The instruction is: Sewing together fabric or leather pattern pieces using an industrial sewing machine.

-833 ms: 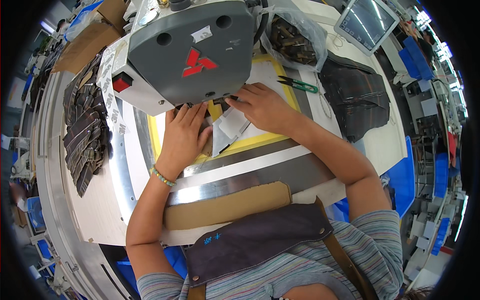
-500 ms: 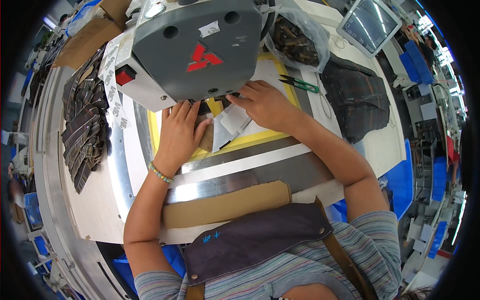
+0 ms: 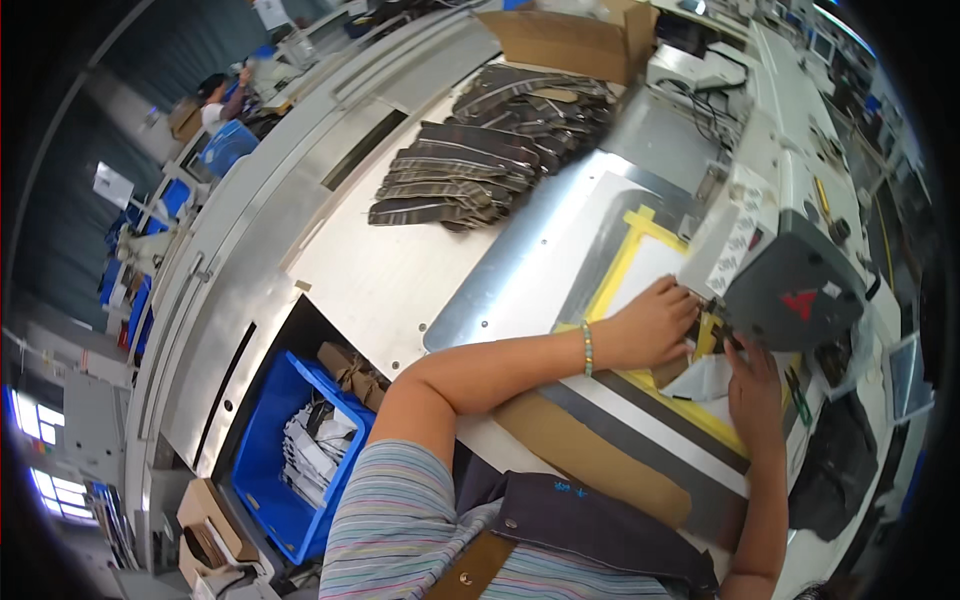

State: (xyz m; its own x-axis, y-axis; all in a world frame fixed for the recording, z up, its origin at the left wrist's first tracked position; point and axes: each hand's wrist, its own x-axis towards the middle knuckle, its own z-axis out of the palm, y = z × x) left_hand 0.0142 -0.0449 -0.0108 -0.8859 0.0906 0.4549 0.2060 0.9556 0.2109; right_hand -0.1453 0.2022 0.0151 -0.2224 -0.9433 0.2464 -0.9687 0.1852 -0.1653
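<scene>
My left hand (image 3: 650, 325) rests with bent, slightly spread fingers beside the sewing machine head (image 3: 795, 295), at the yellow-edged template (image 3: 622, 262). My right hand (image 3: 752, 375) lies with fingers extended under the machine head's front edge. Between my hands are a pale, folded piece (image 3: 700, 382) and a narrow yellow strip (image 3: 706, 335). Both hands appear to press on the work; their fingertips are partly hidden by the machine. Green snips (image 3: 798, 400) lie right of my right hand.
Dark plaid pieces (image 3: 450, 170) are piled on the pale table (image 3: 380, 285). A cardboard box (image 3: 565, 45) stands behind. Below left is a blue bin (image 3: 260, 470) of white pieces. A screen (image 3: 908, 375) and dark fabric (image 3: 830, 460) are at right. A co-worker (image 3: 220, 100) works at upper left.
The view has swung sharply left, showing more of the piles and blue bin and shifting my hands and the machine rightward in the picture. My hands stay at the same spot under the machine.
</scene>
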